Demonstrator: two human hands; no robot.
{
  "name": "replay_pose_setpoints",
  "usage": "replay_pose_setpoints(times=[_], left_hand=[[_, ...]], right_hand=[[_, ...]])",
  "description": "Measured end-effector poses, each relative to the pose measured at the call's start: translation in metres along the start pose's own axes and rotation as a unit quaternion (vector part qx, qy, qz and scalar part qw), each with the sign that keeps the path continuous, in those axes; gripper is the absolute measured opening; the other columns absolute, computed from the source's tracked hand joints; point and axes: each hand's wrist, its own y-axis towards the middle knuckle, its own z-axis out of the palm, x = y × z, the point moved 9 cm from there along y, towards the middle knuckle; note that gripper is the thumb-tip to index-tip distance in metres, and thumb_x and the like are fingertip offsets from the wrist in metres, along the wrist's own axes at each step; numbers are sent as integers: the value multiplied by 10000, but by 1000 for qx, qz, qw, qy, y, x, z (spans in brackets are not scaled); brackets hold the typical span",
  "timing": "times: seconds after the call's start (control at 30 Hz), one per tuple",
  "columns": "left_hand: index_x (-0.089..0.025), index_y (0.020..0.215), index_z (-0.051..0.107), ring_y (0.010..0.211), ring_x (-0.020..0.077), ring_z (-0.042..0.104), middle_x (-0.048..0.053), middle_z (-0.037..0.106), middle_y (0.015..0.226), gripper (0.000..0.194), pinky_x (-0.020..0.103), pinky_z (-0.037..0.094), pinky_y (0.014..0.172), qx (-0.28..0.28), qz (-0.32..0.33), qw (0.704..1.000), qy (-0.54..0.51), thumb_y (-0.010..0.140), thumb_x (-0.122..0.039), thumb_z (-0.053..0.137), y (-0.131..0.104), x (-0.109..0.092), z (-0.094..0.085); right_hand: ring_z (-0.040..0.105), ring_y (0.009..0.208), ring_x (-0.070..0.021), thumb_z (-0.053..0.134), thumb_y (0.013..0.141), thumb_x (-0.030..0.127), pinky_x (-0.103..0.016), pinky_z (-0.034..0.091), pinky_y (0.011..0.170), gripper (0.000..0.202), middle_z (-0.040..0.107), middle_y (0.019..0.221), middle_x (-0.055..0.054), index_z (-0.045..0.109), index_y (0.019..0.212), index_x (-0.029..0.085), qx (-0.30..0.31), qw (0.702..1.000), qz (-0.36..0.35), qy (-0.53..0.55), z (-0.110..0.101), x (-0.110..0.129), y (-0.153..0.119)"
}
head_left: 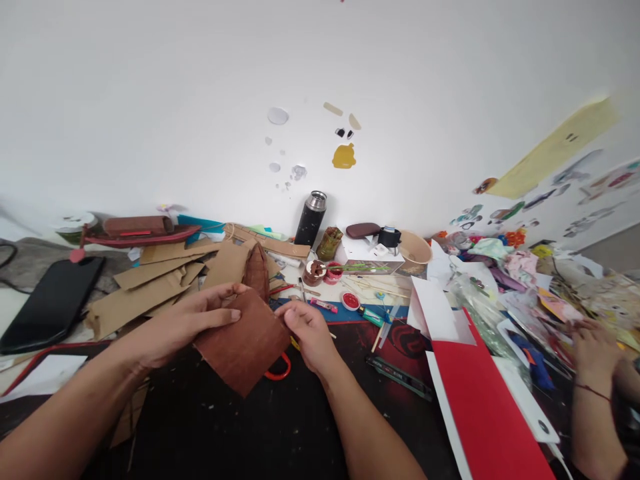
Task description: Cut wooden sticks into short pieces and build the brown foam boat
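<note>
A squarish reddish-brown sheet (pixel 247 343) is held up in front of me, tilted so one corner points down. My left hand (pixel 205 317) grips its upper left part, thumb on the near face. At its right corner, my right hand (pixel 310 330) pinches the edge between thumb and fingers. Red-handled scissors (pixel 279 368) lie partly hidden behind the sheet. Just beyond stands a brown boat-like piece (pixel 257 270), and left of it cardboard scraps (pixel 145 293) are heaped. Whether the sheet is painted card or leather I cannot tell.
A black flask (pixel 311 219) stands by the wall. Red paint (pixel 351 301) and a utility knife (pixel 400 377) lie to the right. Red card (pixel 490 407) covers the right side. A phone (pixel 53 300) rests at left. Another person's hand (pixel 593 350) is at far right.
</note>
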Motion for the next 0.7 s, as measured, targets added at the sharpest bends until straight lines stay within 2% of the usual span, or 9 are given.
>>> replay_pose_setpoints(times=[0.13,0.33,0.47,0.57,0.7], left_hand=[[-338,1298,778,1199,354,738,59,783,1335,665,350,637,883,12,6,1000,-10,676,-505,945,2,0,4],[-352,1354,760,1321,373,684,67,747,1431,700,334,620,938,41,-15,997,-63,698,-506,948,4,4,11],[-323,1396,738,1351,379,665,96,729,1472,750,350,605,976,45,-12,997,-66,722,-591,930,3,5,11],[-299,1363,767,1338,383,672,107,745,1447,712,369,598,982,38,3,996,-77,752,-640,899,2,4,9],[-269,1260,827,1314,378,676,119,770,1399,649,349,595,934,-13,16,997,-76,766,-689,865,6,4,1]], right_hand=[[512,661,-137,866,792,680,-268,426,678,505,631,712,17,727,786,195,22,998,18,-47,7,-2,-4],[489,673,-142,831,803,701,-269,413,673,525,607,717,12,704,784,192,1,998,16,-61,4,1,-3],[490,671,-142,828,799,709,-266,420,666,533,605,711,13,697,780,192,1,998,18,-59,5,1,-3],[494,671,-142,815,816,703,-264,422,666,523,608,714,13,696,785,195,6,998,18,-64,7,2,-4],[496,676,-148,791,845,691,-273,419,668,501,595,717,18,681,785,206,20,996,18,-84,10,4,-5]])
